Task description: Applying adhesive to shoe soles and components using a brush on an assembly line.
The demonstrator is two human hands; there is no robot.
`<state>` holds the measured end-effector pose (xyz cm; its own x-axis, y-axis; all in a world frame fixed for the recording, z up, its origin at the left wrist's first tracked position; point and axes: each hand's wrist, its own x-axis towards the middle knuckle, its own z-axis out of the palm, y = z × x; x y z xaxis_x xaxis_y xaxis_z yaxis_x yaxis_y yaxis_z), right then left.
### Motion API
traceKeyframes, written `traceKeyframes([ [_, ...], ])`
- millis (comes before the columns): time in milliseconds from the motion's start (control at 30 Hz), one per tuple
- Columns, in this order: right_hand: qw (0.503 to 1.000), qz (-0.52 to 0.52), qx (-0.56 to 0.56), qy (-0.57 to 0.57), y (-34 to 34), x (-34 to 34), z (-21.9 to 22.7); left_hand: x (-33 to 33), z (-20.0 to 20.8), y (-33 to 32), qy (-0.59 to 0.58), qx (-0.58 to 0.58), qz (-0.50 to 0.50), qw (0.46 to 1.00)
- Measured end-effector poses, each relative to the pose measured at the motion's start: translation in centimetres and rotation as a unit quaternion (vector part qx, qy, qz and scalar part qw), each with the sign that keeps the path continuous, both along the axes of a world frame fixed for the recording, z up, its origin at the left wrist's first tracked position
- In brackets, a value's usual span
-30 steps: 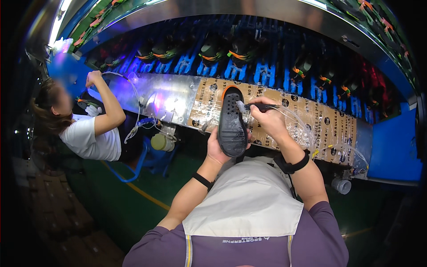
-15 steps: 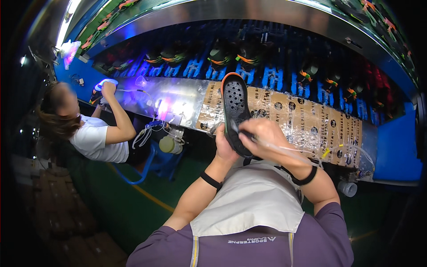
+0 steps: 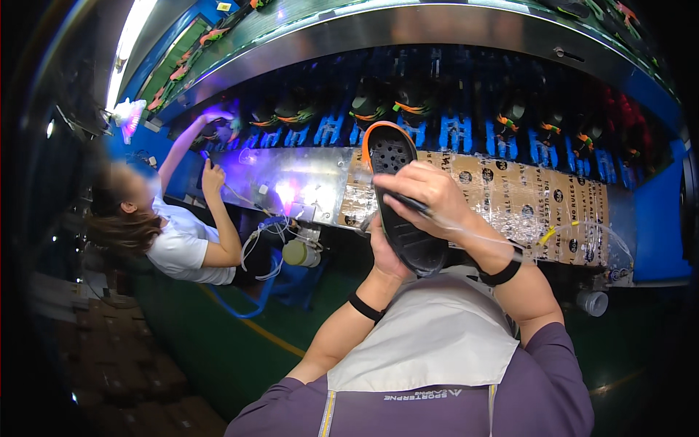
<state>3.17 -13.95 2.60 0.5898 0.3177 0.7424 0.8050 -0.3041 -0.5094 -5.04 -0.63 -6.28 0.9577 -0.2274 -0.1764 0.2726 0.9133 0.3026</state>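
A black shoe sole (image 3: 416,246) with an orange rim at its far end lies slanted in front of my chest, its inner face with rows of round holes turned up. My left hand (image 3: 387,251) grips it from beneath along its left edge. Over the middle of the sole, my right hand (image 3: 431,195) is closed round a dark-handled brush (image 3: 412,205). A clear hose (image 3: 484,234) trails from that handle past my right wrist. The brush's tip is hidden by my fingers, so I cannot tell whether it touches the sole.
Beyond the sole runs a metal bench (image 3: 306,171) partly covered with printed brown cardboard (image 3: 466,200). Behind it, blue racks (image 3: 455,131) hold several dark shoes (image 3: 415,102). At left, a co-worker (image 3: 186,237) reaches toward the racks. A greenish pot (image 3: 300,253) hangs at the bench's front.
My right hand with the brush has moved up along the sole toward its orange-rimmed end. The co-worker's arm now stretches out to the racks.
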Motion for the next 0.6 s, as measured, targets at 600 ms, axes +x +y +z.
traceKeyframes([
  [600, 0.982, 0.184, -0.04, 0.009, -1.4, -1.0, 1.2, -0.4, 0.2, 0.3, -0.032, -0.013, 0.003, 0.999],
])
